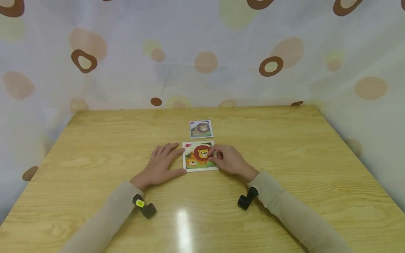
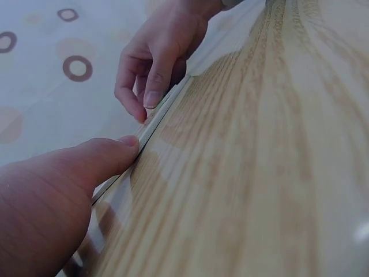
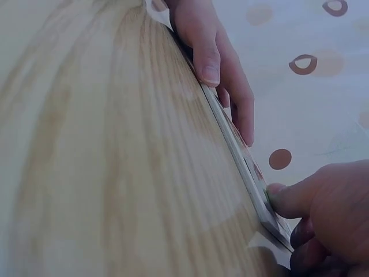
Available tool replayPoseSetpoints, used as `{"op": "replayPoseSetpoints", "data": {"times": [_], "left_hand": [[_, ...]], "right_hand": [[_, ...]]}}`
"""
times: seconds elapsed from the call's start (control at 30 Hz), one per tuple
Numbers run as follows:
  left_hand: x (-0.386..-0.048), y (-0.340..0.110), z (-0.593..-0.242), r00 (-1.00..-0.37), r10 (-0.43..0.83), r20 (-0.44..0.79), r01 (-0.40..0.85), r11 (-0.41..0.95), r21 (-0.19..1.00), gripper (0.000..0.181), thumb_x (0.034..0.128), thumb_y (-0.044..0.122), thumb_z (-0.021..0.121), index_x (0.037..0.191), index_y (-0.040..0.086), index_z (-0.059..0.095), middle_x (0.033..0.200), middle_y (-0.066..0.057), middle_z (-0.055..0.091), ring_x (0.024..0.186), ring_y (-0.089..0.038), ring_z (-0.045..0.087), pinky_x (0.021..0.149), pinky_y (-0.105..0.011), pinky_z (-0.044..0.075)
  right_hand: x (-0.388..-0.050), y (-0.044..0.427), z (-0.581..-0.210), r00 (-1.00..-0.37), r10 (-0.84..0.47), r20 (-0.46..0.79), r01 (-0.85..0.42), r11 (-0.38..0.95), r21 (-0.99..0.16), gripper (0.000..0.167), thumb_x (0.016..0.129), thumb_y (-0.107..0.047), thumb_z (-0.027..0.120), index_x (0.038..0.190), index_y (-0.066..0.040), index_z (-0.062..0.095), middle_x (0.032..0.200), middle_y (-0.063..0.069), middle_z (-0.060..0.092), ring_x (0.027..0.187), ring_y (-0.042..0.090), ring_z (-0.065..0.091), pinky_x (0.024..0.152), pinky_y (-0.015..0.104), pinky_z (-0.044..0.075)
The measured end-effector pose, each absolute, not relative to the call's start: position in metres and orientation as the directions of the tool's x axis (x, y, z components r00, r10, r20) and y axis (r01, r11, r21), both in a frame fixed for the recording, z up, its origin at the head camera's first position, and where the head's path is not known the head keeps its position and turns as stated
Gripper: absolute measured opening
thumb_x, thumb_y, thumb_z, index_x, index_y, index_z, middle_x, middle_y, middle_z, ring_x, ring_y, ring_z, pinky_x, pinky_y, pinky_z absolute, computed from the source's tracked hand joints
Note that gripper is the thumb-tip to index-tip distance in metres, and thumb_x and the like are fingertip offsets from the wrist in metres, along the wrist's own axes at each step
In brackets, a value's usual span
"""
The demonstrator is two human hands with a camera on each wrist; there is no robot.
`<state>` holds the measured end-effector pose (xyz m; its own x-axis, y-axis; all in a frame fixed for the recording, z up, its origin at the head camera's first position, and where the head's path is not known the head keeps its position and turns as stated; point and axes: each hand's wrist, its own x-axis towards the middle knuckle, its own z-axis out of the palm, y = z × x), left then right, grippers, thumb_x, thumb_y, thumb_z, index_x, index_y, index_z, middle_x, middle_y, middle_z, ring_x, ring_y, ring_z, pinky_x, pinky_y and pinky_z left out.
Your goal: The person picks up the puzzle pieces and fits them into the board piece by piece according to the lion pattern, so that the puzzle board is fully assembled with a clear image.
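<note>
A white-framed lion picture puzzle [image 1: 197, 166] lies flat on the wooden table. Its frame shows edge-on as a thin pale strip in the left wrist view [image 2: 167, 109] and the right wrist view. My left hand [image 1: 162, 164] rests on the table with fingers spread, thumb and forefinger touching the puzzle's left side. Over the right half of the picture, my right hand [image 1: 230, 160] has bent fingers, and its thumb and forefinger pinch at a puzzle piece. The fingertips hide most of that piece; a sliver of green shows by the thumb in the right wrist view [image 3: 323, 208].
A smaller card [image 1: 201, 129] with a matching lion picture lies just behind the puzzle. White cloth [image 1: 190, 80] with brown and yellow spots hangs around the back and sides of the table [image 1: 284, 147]. Both sleeves carry small black wrist cameras [image 1: 248, 198].
</note>
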<state>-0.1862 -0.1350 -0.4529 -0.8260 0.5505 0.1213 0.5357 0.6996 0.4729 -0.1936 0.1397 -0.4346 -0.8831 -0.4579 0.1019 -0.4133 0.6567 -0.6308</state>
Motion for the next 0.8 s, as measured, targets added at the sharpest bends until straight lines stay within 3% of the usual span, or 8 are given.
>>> {"op": "replayPoseSetpoints", "data": {"times": [0.8], "left_hand": [[-0.183, -0.136, -0.450, -0.831, 0.546, 0.109, 0.523, 0.699, 0.488, 0.069, 0.0867, 0.048, 0.064, 0.144, 0.015, 0.044, 0.153, -0.014, 0.032, 0.141, -0.037, 0.024, 0.114, -0.061, 0.010]], "right_hand": [[-0.192, 0.133, -0.444, -0.889, -0.425, 0.168, -0.442, 0.706, -0.553, 0.006, 0.088, -0.016, 0.070, 0.084, -0.013, 0.069, 0.057, -0.004, 0.050, 0.051, 0.005, 0.039, 0.048, 0.019, 0.029]]}}
